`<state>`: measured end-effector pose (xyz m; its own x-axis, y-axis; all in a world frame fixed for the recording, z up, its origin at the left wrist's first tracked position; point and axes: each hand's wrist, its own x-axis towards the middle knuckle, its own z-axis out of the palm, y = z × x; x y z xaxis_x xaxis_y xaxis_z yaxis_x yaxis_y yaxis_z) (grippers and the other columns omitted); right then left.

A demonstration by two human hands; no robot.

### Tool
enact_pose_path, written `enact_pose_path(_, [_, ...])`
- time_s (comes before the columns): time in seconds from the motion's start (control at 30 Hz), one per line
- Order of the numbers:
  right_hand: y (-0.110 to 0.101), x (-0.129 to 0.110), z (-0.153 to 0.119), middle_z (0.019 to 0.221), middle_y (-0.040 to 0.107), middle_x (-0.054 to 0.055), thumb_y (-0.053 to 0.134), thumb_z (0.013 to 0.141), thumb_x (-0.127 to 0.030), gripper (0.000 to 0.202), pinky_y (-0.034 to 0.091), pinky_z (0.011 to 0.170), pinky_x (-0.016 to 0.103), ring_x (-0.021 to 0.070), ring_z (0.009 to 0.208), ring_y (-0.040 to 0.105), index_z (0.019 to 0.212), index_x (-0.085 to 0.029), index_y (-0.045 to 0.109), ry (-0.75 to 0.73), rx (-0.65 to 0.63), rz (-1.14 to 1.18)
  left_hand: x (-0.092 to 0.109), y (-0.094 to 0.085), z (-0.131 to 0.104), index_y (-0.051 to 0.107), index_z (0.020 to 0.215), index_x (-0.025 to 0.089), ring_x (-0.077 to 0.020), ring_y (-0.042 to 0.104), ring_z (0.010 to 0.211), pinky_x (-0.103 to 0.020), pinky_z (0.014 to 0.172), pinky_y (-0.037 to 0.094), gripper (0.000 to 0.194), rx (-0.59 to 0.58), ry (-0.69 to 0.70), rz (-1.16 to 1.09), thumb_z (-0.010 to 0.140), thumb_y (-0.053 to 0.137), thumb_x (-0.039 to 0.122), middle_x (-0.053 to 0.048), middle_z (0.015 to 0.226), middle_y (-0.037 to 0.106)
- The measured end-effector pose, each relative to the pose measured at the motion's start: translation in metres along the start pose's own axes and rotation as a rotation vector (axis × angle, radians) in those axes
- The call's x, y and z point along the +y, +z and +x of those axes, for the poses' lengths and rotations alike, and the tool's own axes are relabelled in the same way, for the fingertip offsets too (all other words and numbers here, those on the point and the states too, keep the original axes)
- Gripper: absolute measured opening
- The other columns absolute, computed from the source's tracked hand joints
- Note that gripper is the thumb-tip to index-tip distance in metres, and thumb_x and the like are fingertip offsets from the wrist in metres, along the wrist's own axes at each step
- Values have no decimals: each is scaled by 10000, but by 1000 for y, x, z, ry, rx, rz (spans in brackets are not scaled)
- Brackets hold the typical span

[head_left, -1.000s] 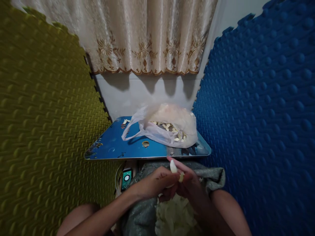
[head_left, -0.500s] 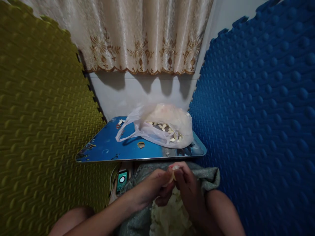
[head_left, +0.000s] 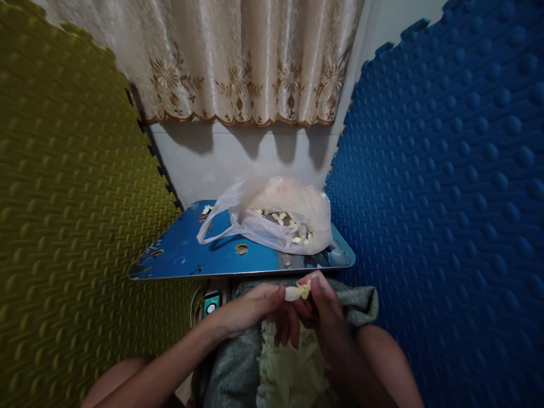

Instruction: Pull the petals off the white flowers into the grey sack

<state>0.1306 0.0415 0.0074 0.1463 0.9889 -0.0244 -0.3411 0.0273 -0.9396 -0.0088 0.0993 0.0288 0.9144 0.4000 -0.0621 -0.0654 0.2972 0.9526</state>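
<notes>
Low in the middle, my left hand (head_left: 259, 303) pinches one end of a small pale flower piece (head_left: 297, 292) between thumb and finger. Its white petal points left, and a yellowish part lies at the right. My right hand (head_left: 321, 300) grips that yellowish end, fingertips closed around it. Below the hands, a grey-green sack (head_left: 233, 362) lies between my knees, filled with pale yellow thin pieces (head_left: 289, 362). Beyond them, a translucent white plastic bag (head_left: 312, 218) lies on its side, with several petal-shaped pieces (head_left: 280, 217) showing at its mouth.
The bag rests on a blue printed tabletop (head_left: 178, 249). A green-screened phone (head_left: 211, 305) and a cable lie below its edge at left. Yellow-green (head_left: 76, 198) and blue (head_left: 446, 198) foam mats stand upright on either side. A patterned curtain (head_left: 246, 62) hangs at the back.
My hands have drawn slightly apart and up, so the white petal and yellowish part now show between them. My left lower fingers have loosened downward. The view has shifted a little.
</notes>
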Motion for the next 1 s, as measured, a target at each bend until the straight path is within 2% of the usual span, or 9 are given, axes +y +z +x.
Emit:
enact_pose_path(0.17, [4, 2, -2, 521, 372, -62, 450, 833, -569, 400, 250, 427, 188, 85, 462, 311, 725, -186, 493, -89, -31, -120, -3, 0, 1, 638, 693, 83, -109, 516, 417, -207, 452, 395, 622, 144, -8, 105, 724, 484, 685, -48, 510, 610])
enact_pose_path(0.37, [6, 1, -2, 508, 391, -62, 440, 868, -500, 349, 212, 417, 195, 82, 449, 291, 721, -188, 499, -134, -76, -162, 2, 5, 1, 599, 637, 112, -77, 409, 332, -194, 383, 288, 561, 220, -64, 198, 770, 461, 639, 10, 412, 530])
enact_pose_path(0.57, [8, 2, -2, 550, 374, -53, 470, 853, -499, 337, 202, 423, 205, 85, 476, 282, 749, -185, 532, -113, -59, -124, -4, 10, 8, 452, 435, 157, -57, 291, 282, -223, 354, 152, 593, 365, 22, 195, 763, 446, 651, 41, 302, 392])
enact_pose_path(0.67, [10, 2, -2, 547, 364, -54, 482, 840, -511, 340, 189, 418, 204, 83, 472, 265, 785, -184, 561, -102, -42, -125, -7, 11, 10, 459, 432, 153, -51, 260, 286, -231, 349, 117, 587, 399, 54, 184, 760, 465, 640, 45, 307, 375])
enact_pose_path(0.8, [10, 2, -1, 607, 422, -30, 505, 822, -513, 336, 222, 427, 202, 92, 504, 311, 838, -189, 592, -101, -23, -139, -9, 13, 11, 476, 450, 146, -50, 258, 304, -224, 346, 118, 553, 436, 48, 179, 742, 517, 614, 53, 322, 357])
enact_pose_path(0.93, [8, 3, -2, 575, 394, -35, 487, 823, -535, 358, 213, 410, 199, 96, 488, 288, 848, -199, 608, -77, -31, -131, -12, 14, 14, 546, 490, 121, -45, 232, 326, -219, 359, 105, 561, 467, 55, 135, 723, 525, 631, 47, 351, 375])
enact_pose_path(1.0, [7, 4, -1, 606, 444, -19, 500, 812, -542, 354, 266, 425, 199, 108, 512, 335, 828, -207, 615, -90, -24, -130, -15, 15, 17, 570, 513, 112, -48, 237, 337, -217, 368, 113, 565, 483, 64, 114, 709, 533, 640, 39, 363, 390])
